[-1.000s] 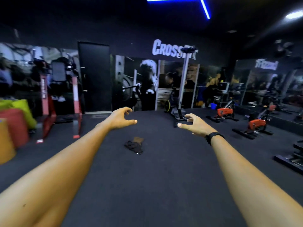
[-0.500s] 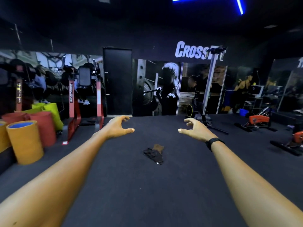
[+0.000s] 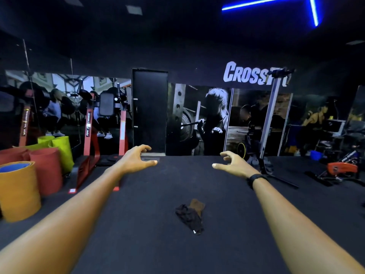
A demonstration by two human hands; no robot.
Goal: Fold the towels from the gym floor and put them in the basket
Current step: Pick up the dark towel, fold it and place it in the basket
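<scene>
I am seeing the whole view moving: compared with a moment ago, the gym floor [image 3: 150, 224] is taking more of the lower picture and the dark bundle of towels [image 3: 190, 215] is sitting lower and larger, between my two forearms, when before it was lying higher, nearer to the hands. The rolled mats [image 3: 18, 189] on the left are also coming more into view. I am judging from this that the person is walking toward the towels and the pickup is getting close, but no step of folding is begun, and I am not finding any basket in this picture.

The left hand [image 3: 136, 158] and the right hand [image 3: 234, 165] are reaching forward above the floor, well apart from each other and well beyond the towels. Both are holding nothing; the fingers are spread and loosely curved, as if preparing to grasp.

The towels are lying crumpled on the floor, one black piece with a brown piece partly under it and showing at the upper right. At the lower end a small pale tag is showing. The cloth is looking soft and limp, so I am expecting it to hang and need spreading before folding.
</scene>
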